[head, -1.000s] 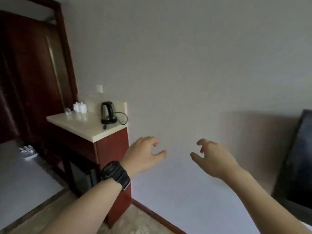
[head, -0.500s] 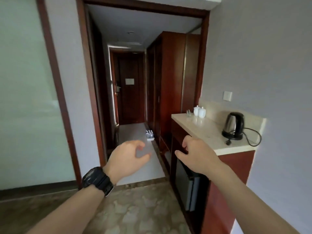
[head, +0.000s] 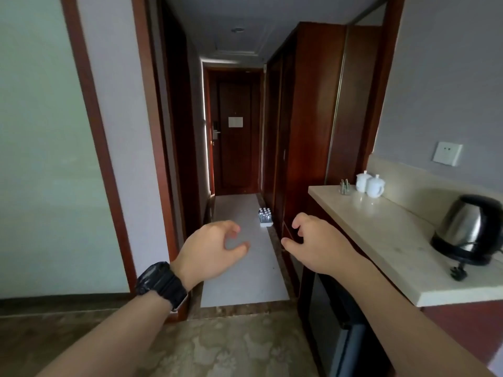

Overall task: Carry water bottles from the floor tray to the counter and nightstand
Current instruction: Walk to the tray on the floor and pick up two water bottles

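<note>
A small white tray (head: 266, 223) with several water bottles (head: 265, 215) stands on the pale hallway floor, close to the wardrobe on the right side, well ahead of me. My left hand (head: 212, 250), with a black watch on its wrist, is raised in front of me with curled, parted fingers and holds nothing. My right hand (head: 317, 247) hovers beside it, also empty with fingers apart, near the front corner of the beige stone counter (head: 381, 232). Both hands are far short of the tray.
On the counter stand a black and steel kettle (head: 466, 231) with its cord, two white lidded cups (head: 369, 184) and a small glass holder (head: 345, 186). A dark wardrobe (head: 304, 118) lines the hallway's right; a wooden door (head: 234, 129) closes its end. A minibar sits below the counter.
The view has swung left from the wall to face the hallway and moved closer to the doorway. Both hands stay raised and empty.
</note>
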Motion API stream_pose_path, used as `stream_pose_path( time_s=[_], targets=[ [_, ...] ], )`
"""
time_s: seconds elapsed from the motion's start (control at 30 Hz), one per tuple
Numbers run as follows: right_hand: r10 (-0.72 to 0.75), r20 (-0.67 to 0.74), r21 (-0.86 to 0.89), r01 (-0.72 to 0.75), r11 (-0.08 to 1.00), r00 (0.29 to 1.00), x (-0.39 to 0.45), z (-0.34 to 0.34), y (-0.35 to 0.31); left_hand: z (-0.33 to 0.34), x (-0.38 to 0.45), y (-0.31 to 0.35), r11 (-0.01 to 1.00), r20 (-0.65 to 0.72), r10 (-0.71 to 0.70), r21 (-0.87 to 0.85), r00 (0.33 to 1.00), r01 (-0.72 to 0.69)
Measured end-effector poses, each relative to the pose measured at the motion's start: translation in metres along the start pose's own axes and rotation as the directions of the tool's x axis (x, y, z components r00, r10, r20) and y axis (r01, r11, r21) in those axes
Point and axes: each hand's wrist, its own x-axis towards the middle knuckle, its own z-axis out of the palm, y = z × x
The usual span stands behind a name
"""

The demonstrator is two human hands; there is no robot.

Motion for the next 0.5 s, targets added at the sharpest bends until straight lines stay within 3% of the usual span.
stream_pose_path(
  time_s=[0.2,0.5],
  targets=[
    [-0.046,0.005,0.030,0.046,0.999,0.999,0.155,0.023,0.067,0.039,0.145,-0.014,0.999,-0.012,-0.034,0.003,0.999,0.034],
    [-0.111,0.062,0.069,0.107,0.992,0.992,0.378,0.087,0.094,0.069,0.329,-0.100,0.989,-0.043,-0.147,-0.034,0.988,0.145]
  ],
)
